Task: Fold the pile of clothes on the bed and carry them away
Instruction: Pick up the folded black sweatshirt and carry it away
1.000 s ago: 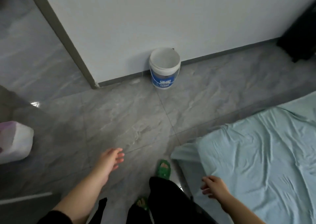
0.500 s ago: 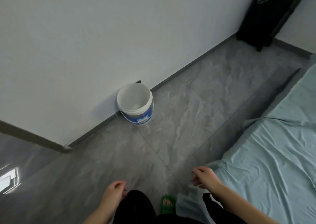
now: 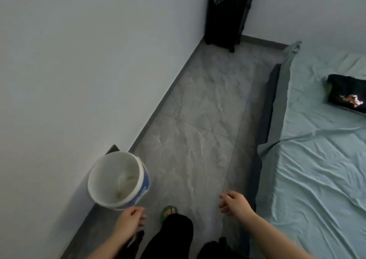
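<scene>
A dark garment, unseen a moment ago, is now shown lying far right on the bed; it is judged still to be reached. The left hand and the right hand are held loosely curled, empty. A white bucket is seen near left on the grey floor.

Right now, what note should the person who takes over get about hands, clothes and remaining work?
Left hand: loosely curled, holds nothing.
Right hand: the same, beside the bed with the pale green sheet.
A flat black item with a printed picture lies on the bed, farther along; folded clothing or not, I cannot tell.
No pile in view; nothing is carried.
To do: probably walk there, fold if needed, carry away.
</scene>
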Demonstrator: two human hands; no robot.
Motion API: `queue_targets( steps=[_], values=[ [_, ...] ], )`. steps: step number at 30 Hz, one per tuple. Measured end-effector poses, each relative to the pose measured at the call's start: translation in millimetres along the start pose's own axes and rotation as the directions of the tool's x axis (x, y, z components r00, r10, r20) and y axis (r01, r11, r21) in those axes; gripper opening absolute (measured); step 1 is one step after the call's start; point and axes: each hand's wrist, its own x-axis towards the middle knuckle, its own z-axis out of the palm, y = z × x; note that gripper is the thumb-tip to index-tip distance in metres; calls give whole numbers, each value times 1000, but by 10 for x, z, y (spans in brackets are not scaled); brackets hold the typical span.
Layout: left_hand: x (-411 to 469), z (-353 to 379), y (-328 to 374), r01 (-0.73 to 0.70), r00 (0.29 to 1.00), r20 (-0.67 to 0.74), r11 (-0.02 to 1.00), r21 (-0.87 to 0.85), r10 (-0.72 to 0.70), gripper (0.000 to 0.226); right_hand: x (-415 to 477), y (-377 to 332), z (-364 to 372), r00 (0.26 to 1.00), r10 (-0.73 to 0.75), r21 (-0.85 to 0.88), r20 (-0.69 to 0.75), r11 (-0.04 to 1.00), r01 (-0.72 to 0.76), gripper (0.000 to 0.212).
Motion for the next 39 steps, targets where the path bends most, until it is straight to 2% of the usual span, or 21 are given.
queue_targets(
  steps=[8,13,17,23,30,33,39],
  values=[
    [938,539,1744,-162,971,198,976,145,132,14,366,-53,-407,962,202,255,-183,955,-152,19],
    [1376,1040,2588,-281,944,225,944,176,239,20,799,-244,-765,923,340,334,-183,904,-266,15],
    [1656,1449,3071,-248,952,226,952,179,206,19,1415,-758,-1184,928,335,331,-166,905,-267,13],
    [2127,1924,3759,-156,963,256,954,255,89,19,2399,-1876,-1864,965,233,332,-119,926,-182,14],
    [2881,2371,5005,-133,969,235,960,247,74,19,3537,-2993,-2545,966,158,394,-203,917,-67,14],
    [3285,2644,5679,-142,958,279,949,281,61,20,3959,-3369,-2746,965,178,400,-195,912,-88,14],
    [3896,3320,7121,-269,919,375,885,380,118,20,4394,-3744,-3076,925,299,455,-236,875,-167,13]
  ],
)
